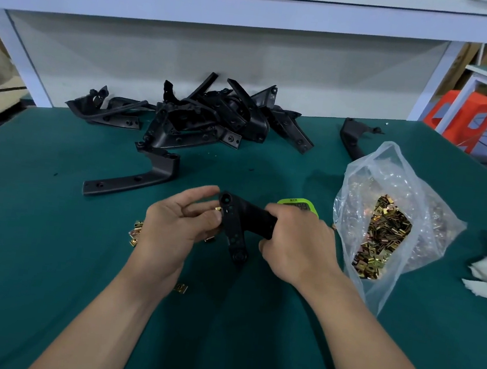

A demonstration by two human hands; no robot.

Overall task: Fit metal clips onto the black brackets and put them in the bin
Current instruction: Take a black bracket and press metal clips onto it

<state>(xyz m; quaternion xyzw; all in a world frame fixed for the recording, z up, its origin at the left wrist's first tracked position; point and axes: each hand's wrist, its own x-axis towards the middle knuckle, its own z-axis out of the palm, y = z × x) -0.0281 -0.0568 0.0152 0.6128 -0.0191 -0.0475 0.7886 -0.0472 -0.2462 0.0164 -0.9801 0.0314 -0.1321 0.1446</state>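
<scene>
Fitting in hand: right hand (pixel 296 245) grasps the bracket (pixel 233 222), left hand (pixel 177 225) pinches a clip (pixel 218 209) at its edge; next, the clip likely needs pressing fully home.

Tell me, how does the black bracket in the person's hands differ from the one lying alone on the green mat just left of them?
The held bracket is up off the green mat, gripped by the right hand; the lone bracket lies flat, untouched. The left hand pinches a gold clip at the held bracket's edge; the lone bracket shows no clip. Both are black, bent and holed.
</scene>
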